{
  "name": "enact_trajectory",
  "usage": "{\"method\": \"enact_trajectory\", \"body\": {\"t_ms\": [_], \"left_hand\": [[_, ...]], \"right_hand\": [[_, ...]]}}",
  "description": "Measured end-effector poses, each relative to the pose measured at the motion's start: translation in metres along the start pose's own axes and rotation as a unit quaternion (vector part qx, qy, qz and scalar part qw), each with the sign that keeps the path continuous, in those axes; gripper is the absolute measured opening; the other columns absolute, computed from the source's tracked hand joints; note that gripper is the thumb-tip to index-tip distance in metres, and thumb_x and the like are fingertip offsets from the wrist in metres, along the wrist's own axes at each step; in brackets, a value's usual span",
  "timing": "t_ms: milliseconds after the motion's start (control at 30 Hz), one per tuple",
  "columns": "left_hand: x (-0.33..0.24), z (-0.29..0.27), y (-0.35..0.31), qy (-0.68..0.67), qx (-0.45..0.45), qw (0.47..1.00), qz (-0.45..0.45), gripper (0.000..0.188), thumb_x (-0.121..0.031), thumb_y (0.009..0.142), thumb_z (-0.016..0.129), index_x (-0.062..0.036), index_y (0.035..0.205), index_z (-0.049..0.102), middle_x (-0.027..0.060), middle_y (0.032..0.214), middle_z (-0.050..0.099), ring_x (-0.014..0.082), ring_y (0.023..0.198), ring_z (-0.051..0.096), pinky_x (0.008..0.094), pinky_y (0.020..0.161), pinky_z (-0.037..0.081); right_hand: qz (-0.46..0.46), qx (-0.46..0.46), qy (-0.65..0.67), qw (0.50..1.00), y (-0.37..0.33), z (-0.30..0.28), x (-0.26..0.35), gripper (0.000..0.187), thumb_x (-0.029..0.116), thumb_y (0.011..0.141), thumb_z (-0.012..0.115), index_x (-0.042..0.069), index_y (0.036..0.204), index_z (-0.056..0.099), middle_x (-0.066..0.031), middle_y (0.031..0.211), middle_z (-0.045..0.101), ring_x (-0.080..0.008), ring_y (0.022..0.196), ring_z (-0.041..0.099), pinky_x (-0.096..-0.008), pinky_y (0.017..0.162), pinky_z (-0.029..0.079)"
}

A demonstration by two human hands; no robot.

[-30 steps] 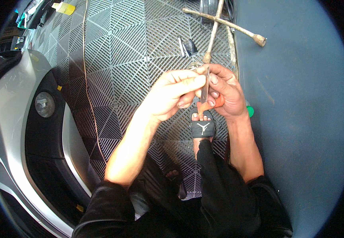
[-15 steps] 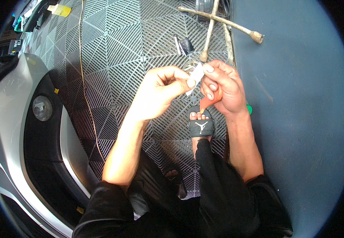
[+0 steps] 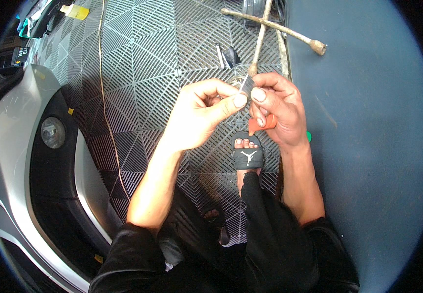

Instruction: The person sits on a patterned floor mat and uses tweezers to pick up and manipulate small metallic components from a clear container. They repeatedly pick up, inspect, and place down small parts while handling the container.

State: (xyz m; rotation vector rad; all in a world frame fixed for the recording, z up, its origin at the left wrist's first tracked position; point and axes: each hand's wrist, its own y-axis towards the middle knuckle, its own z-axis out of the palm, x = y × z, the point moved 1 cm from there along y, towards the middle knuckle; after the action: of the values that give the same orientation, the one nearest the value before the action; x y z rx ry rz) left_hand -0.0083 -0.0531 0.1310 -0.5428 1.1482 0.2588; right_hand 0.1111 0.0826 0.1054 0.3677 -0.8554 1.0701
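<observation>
My left hand (image 3: pixel 199 115) pinches a small flat strip (image 3: pixel 243 84) between thumb and forefinger. The strip shows a thin white edge and a dark grey face. On its other side, my right hand (image 3: pixel 285 110) has thumb and forefinger closed at the dark part, so the fingertips of both hands almost meet. Curled under the lower fingers of my right hand is a flat orange piece with a pointed corner (image 3: pixel 262 124), which looks like a plastic scraper. My palm hides part of it.
A rusty four-way lug wrench (image 3: pixel 261 41) lies beyond my hands, beside a black-and-silver object (image 3: pixel 228 56). A silver car bumper (image 3: pixel 21 136) with a round lamp (image 3: pixel 52 133) stands at left. A tan cable (image 3: pixel 105 102) crosses the grated floor (image 3: pixel 153 58). A blue-grey surface (image 3: pixel 368 122) fills the right.
The strip has turned from its broad white face to a thin white edge with a dark grey face. Both hands have come slightly closer together, and the orange piece has tilted.
</observation>
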Motion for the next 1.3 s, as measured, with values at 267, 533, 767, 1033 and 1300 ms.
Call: {"method": "enact_trajectory", "body": {"t_ms": [267,533,767,1033,1300], "left_hand": [[0.004,-0.001,0.001,0.103,-0.042,0.993,-0.033,0.024,-0.018,0.091,0.08,-0.003,0.108,0.075,-0.0002,0.086,0.071,0.0006,0.068,0.049,0.0183,0.06,0.039],[0.058,-0.05,0.028,0.089,-0.107,0.988,-0.065,0.022,-0.018,0.094,0.075,-0.0018,0.108,0.071,0.001,0.09,0.071,0.0081,0.086,0.063,0.0241,0.084,0.051],[0.158,-0.082,0.045,0.503,-0.087,0.825,-0.244,0.035,-0.039,0.085,0.075,-0.0049,0.095,0.075,0.0191,0.092,0.076,0.0337,0.092,0.074,0.0427,0.089,0.055],[0.186,-0.072,0.045,0.554,-0.105,0.791,-0.236,0.042,-0.042,0.082,0.077,-0.0038,0.098,0.074,0.0212,0.094,0.075,0.0349,0.094,0.073,0.043,0.089,0.056],[0.202,-0.075,0.039,0.556,-0.112,0.792,-0.226,0.036,-0.04,0.084,0.076,-0.0078,0.099,0.074,0.0184,0.095,0.075,0.0355,0.094,0.073,0.043,0.089,0.056]], "right_hand": [[-0.04,-0.01,-0.1,0.994,-0.004,0.009,0.007,0.015,0.005,0.091,0.075,-0.002,0.102,0.071,-0.0022,0.075,0.067,-0.0004,0.053,0.051,-0.0162,0.045,0.039],[-0.083,-0.205,-0.138,0.965,0.008,-0.022,0.015,0.017,0.009,0.096,0.067,-0.002,0.109,0.066,-0.0042,0.079,0.064,-0.0066,0.051,0.051,-0.022,0.047,0.041],[-0.083,-0.226,-0.012,0.971,0.014,-0.047,0.005,0.017,0.01,0.098,0.065,0.001,0.112,0.063,-0.004,0.084,0.066,-0.0093,0.05,0.053,-0.0244,0.047,0.042],[-0.058,-0.293,-0.055,0.953,0.016,-0.054,-0.02,0.014,0.009,0.094,0.07,0.003,0.105,0.064,-0.005,0.085,0.068,-0.0091,0.05,0.054,-0.0233,0.046,0.045],[-0.041,-0.304,-0.046,0.951,0.007,-0.055,-0.043,0.018,0.005,0.09,0.074,0.001,0.103,0.061,-0.0041,0.081,0.065,-0.0073,0.048,0.053,-0.022,0.046,0.045]]}}
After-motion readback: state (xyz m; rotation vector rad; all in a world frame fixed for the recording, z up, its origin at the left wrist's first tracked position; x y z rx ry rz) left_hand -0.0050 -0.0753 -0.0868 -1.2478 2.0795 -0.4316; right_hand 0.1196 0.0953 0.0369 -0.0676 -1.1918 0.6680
